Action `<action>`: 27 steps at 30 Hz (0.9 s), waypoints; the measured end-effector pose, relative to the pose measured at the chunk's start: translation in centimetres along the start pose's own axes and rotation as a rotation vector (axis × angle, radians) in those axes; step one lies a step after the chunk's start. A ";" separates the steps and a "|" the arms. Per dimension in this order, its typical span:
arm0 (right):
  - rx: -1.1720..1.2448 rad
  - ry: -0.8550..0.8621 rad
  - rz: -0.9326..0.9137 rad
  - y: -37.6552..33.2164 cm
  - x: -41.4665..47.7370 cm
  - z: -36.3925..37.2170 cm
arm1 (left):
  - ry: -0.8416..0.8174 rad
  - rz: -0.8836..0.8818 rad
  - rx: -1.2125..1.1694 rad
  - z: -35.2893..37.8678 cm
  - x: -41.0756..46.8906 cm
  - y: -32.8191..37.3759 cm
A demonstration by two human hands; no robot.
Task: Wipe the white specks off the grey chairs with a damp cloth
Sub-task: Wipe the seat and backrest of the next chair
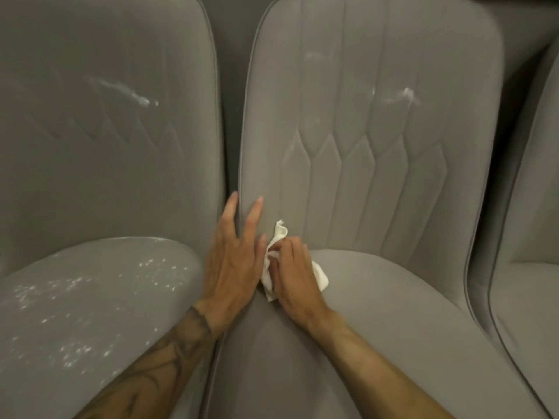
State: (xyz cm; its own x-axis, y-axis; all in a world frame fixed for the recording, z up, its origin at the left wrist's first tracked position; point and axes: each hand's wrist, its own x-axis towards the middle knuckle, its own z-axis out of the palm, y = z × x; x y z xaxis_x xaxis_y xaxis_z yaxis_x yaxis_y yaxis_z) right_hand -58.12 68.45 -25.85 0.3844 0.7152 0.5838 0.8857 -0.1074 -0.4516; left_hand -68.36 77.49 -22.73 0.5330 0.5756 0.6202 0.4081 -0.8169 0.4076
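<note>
Right hand (295,273) has its fingers bunched round a crumpled white cloth (320,275), down in the crease where the middle chair (378,164) back meets its seat. Left hand (234,255) lies flat, fingers spread, on the backrest's piped edge. Soft grey velvety fabric with diamond stitching; white specks (75,294) pepper the left chair (99,313) seat.

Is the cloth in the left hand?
No, the right hand grips the cloth, while the left hand rests with straight fingers against the middle chair.
</note>
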 end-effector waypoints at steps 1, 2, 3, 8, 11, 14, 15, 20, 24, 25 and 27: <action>-0.068 0.040 -0.034 0.7 0.9 -0.6 | 0.046 0.017 0.011 0.3 1.3 0.3; -0.134 0.083 -0.049 1.5 2.2 -1.4 | 0.092 0.043 0.021 0.5 2.7 0.5; -0.201 0.137 -0.061 2.2 3.8 -2.2 | 0.136 0.068 0.027 0.7 4.1 0.8; -0.428 0.374 -0.240 5.6 12.7 -8.6 | 0.308 0.097 0.074 0.2 12.0 2.3; -0.626 0.469 -0.295 8.8 17.0 -13.8 | 0.380 0.144 0.125 0.1 14.8 2.6; -0.669 0.629 -0.123 11.6 18.0 -16.7 | 0.431 0.185 0.140 0.6 15.3 2.1; -0.693 0.626 -0.114 12.2 17.4 -16.6 | 0.441 0.190 0.132 0.7 15.4 2.0; -0.809 0.434 -0.297 13.7 15.9 -17.9 | 0.449 0.203 0.127 1.0 15.5 1.8; -0.799 0.677 -0.156 12.3 22.8 -22.8 | 0.456 0.222 0.141 1.1 15.5 1.7; -0.780 0.728 -0.105 11.9 23.7 -23.0 | 0.460 0.223 0.140 1.2 15.5 1.7; -0.749 0.763 -0.056 11.5 23.3 -21.6 | 0.465 0.223 0.141 1.2 15.5 1.6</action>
State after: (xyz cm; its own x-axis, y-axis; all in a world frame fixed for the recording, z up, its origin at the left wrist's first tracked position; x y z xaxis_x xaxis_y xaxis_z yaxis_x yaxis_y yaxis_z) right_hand -33.34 68.98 -2.92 0.1694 0.1394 0.9757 0.7420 -0.6696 -0.0332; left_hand -58.53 85.12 -13.24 0.2468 0.2855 0.9261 0.4349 -0.8866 0.1574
